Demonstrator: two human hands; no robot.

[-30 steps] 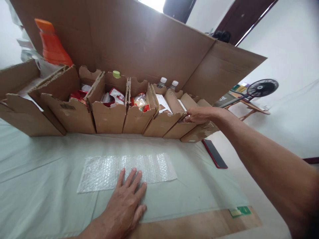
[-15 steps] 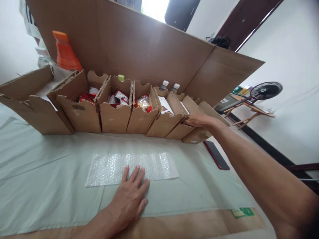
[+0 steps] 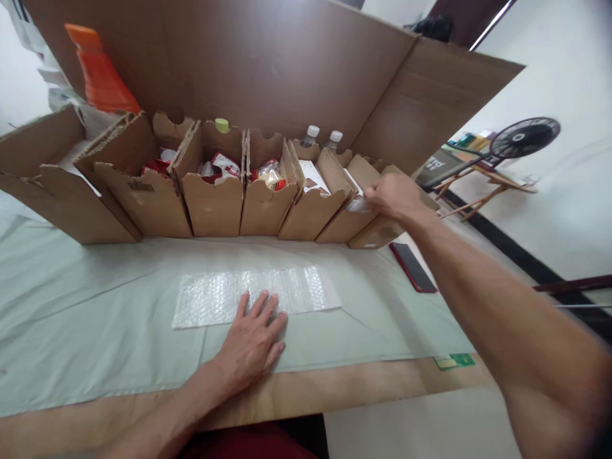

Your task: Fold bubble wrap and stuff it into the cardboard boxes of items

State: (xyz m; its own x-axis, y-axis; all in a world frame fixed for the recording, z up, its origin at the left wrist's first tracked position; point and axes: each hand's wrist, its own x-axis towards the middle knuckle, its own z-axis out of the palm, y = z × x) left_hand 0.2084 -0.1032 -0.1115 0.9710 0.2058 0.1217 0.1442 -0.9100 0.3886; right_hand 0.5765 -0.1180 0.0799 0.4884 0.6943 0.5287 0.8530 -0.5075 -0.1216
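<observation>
My left hand (image 3: 253, 341) lies flat with its fingers spread, the fingertips on the lower edge of a bubble wrap sheet (image 3: 201, 299). The sheet is spread on the pale green cloth (image 3: 119, 319). At the right end of a row of cardboard bins, my right hand (image 3: 394, 194) is closed over the front of a bin (image 3: 342, 223). A translucent plastic piece (image 3: 357, 203) shows at its fingertips, rising from that bin. White cards or paper (image 3: 352, 182) stand inside it. The fingers hide part of what they grip.
Red packets (image 3: 224, 167) and a white box (image 3: 313, 177) sit in other bins. An orange bottle (image 3: 102, 76) and white-capped bottles (image 3: 312, 134) stand behind them, before a tall cardboard panel (image 3: 268, 70). A phone (image 3: 414, 268) lies right; a fan (image 3: 523, 137) stands beyond.
My right hand has come up out of the bin, and the translucent plastic now shows at its fingers. My left hand stays on the bubble wrap. The view has tilted down.
</observation>
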